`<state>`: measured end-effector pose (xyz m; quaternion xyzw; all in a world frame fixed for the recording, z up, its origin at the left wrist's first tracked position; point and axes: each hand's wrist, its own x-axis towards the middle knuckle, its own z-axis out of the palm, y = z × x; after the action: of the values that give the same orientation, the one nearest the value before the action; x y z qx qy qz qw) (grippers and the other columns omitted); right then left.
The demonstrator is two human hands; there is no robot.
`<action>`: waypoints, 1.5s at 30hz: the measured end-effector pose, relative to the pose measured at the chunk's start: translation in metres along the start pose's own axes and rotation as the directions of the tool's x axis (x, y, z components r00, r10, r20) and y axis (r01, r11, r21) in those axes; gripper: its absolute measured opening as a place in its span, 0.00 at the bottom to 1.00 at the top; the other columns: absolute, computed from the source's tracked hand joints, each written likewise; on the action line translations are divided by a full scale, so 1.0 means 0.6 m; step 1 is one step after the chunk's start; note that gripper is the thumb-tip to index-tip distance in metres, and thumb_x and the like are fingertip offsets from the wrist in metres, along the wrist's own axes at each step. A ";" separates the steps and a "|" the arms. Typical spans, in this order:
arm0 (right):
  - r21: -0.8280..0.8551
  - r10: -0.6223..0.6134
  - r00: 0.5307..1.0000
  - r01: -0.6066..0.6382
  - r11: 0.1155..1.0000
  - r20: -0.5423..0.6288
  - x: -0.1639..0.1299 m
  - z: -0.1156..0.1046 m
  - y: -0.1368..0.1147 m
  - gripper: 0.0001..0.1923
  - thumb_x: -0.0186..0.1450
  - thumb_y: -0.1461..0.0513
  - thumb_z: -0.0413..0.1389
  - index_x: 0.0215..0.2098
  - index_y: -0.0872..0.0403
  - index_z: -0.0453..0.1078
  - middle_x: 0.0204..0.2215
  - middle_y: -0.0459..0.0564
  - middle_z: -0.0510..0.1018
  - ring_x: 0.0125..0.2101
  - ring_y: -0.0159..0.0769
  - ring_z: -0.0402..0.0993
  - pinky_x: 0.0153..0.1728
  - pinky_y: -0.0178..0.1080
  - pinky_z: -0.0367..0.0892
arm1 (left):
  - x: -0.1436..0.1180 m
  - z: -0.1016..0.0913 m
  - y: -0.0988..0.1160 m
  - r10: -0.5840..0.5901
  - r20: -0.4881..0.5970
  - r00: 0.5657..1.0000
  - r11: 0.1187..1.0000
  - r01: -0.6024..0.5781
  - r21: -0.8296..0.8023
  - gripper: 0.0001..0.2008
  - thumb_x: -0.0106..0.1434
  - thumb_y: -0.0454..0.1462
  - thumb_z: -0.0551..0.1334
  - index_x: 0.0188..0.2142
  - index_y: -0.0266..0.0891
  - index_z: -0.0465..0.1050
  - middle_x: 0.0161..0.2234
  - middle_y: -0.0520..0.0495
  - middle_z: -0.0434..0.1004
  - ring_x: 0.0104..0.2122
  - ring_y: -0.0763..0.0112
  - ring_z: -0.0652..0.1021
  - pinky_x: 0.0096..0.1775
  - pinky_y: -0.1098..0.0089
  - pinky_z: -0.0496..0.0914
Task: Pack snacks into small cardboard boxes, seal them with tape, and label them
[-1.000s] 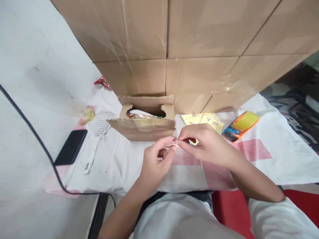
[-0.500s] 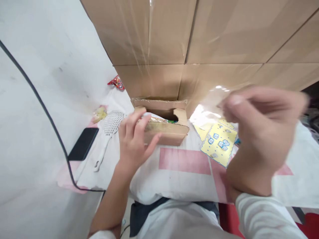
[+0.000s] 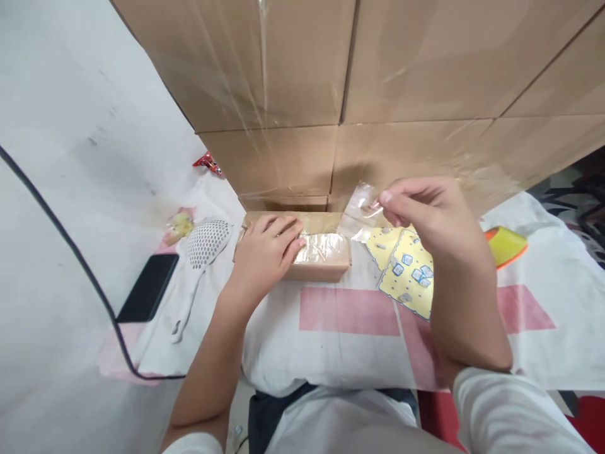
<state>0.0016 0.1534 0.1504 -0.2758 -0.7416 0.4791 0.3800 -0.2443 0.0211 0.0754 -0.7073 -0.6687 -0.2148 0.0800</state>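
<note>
Head view shows our left hand [image 3: 265, 255] lying flat on the small cardboard box [image 3: 316, 255], fingers spread and pressing its flaps down, gripping nothing. The box sits on the white and pink cloth [image 3: 350, 343], just near the big wall of cardboard boxes [image 3: 331, 75]. Our right hand [image 3: 425, 214] is up to the right, thumb and finger pinched shut on a strip of clear tape [image 3: 362, 208] that runs to the box top. Yellow cards [image 3: 409, 268] lie under that hand. A white slotted spoon [image 3: 201, 252] and a black phone [image 3: 147, 295] lie far left.

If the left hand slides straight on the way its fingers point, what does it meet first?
The left hand lies flat on the small cardboard box, fingers pointing right. Beyond the box's end, probably the yellow sticker sheets, though depth is unclear.
</note>
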 end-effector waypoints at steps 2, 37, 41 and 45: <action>0.051 0.055 0.989 -0.063 0.997 0.136 0.011 0.007 0.015 0.15 0.64 0.52 0.67 0.26 0.53 0.77 0.15 0.41 0.62 0.19 0.27 0.55 0.22 0.35 0.51 | -0.008 0.003 -0.002 0.023 -0.016 1.000 0.999 -0.022 0.040 0.21 0.74 0.47 0.55 0.59 0.43 0.75 0.60 0.47 0.77 0.56 0.52 0.73 0.54 0.51 0.68; -0.510 0.086 0.964 0.058 0.858 0.253 0.043 0.079 0.075 0.09 0.62 0.59 0.65 0.28 0.56 0.75 0.31 0.48 0.72 0.29 0.31 0.66 0.33 0.37 0.59 | -0.039 0.045 0.037 0.338 -0.321 0.885 0.933 -0.359 -0.007 0.12 0.68 0.40 0.67 0.50 0.41 0.78 0.49 0.51 0.85 0.47 0.63 0.82 0.55 0.57 0.65; -0.711 0.133 0.981 0.006 0.703 0.141 0.045 0.082 0.067 0.19 0.58 0.56 0.70 0.41 0.57 0.72 0.41 0.55 0.73 0.35 0.40 0.70 0.36 0.40 0.61 | -0.042 0.044 0.038 0.330 -0.307 0.893 0.935 -0.355 -0.028 0.10 0.68 0.39 0.66 0.49 0.43 0.78 0.48 0.52 0.86 0.46 0.63 0.82 0.52 0.58 0.66; -0.737 0.122 0.993 -0.077 0.672 0.007 0.052 0.071 0.078 0.26 0.57 0.50 0.70 0.44 0.56 0.68 0.36 0.55 0.75 0.34 0.42 0.70 0.33 0.39 0.59 | -0.046 0.049 0.042 0.326 -0.330 0.886 0.935 -0.354 -0.027 0.10 0.67 0.37 0.66 0.47 0.45 0.78 0.47 0.53 0.86 0.45 0.64 0.82 0.52 0.58 0.67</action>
<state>-0.0487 0.1743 0.1061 -0.4316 -0.8657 0.1685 0.1897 -0.2139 0.0056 0.0421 -0.7719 -0.5026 -0.3379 0.1932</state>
